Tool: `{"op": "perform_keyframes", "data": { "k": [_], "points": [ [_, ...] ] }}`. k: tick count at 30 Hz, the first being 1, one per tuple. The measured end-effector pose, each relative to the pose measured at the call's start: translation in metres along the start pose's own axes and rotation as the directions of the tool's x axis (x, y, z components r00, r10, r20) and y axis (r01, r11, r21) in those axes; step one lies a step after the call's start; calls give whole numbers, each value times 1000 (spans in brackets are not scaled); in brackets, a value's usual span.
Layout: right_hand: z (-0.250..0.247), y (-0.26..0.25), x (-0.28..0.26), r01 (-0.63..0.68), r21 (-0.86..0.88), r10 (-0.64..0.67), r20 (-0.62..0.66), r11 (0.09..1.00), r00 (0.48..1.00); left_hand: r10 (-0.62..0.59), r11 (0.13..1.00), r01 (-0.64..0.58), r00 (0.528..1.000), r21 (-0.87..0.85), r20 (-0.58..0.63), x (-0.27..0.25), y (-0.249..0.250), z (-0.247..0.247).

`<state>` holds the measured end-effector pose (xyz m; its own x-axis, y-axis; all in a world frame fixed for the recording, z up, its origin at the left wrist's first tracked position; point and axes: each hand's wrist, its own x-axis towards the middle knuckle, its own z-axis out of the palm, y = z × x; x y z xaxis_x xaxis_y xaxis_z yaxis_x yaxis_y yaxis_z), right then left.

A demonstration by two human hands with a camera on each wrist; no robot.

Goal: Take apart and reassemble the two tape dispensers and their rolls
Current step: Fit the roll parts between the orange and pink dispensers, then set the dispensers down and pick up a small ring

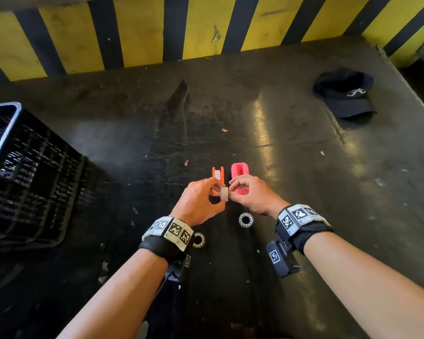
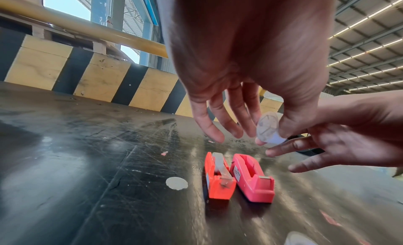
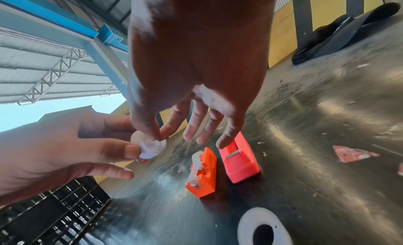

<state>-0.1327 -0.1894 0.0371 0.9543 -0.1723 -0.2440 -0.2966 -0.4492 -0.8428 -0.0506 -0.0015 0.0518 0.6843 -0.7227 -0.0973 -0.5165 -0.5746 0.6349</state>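
A small white tape core [image 1: 224, 194] is held in the air between both hands, above the near ends of the dispensers. My left hand [image 1: 216, 193] pinches it with thumb and forefinger [image 2: 287, 128]; the core [image 2: 267, 128] shows spokes in the left wrist view. My right hand [image 1: 234, 189] pinches the top edge of the core [image 3: 150, 147] with thumb and forefinger, its other fingers spread. The orange dispenser [image 1: 217, 174], with a strip of tape in its slot [image 2: 220, 166], and the pink dispenser [image 1: 240, 171], its slot bare [image 2: 248, 166], lie side by side on the dark table. Two clear tape rolls [image 1: 245, 219] [image 1: 198, 239] lie near my wrists.
A black slatted crate [image 1: 30, 172] stands at the left edge. A dark cap [image 1: 344, 94] lies at the far right. A yellow-and-black striped wall [image 1: 206, 28] closes the back. Small scraps of paper [image 1: 223, 130] dot the scratched table [image 1: 108, 143].
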Motion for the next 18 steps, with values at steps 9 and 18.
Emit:
{"op": "perform_keyframes", "data": {
  "k": [9, 18],
  "points": [
    [-12, 39, -34, -176, -93, 173, -43, 980, 984, -277, 938, 228, 946, 261, 170, -24, -1, 56],
    [-17, 58, -53, -176, -59, 174, -41, 983, 984, -316, 879, 199, 923, 434, 217, -30, -4, 95]
  ]
}}
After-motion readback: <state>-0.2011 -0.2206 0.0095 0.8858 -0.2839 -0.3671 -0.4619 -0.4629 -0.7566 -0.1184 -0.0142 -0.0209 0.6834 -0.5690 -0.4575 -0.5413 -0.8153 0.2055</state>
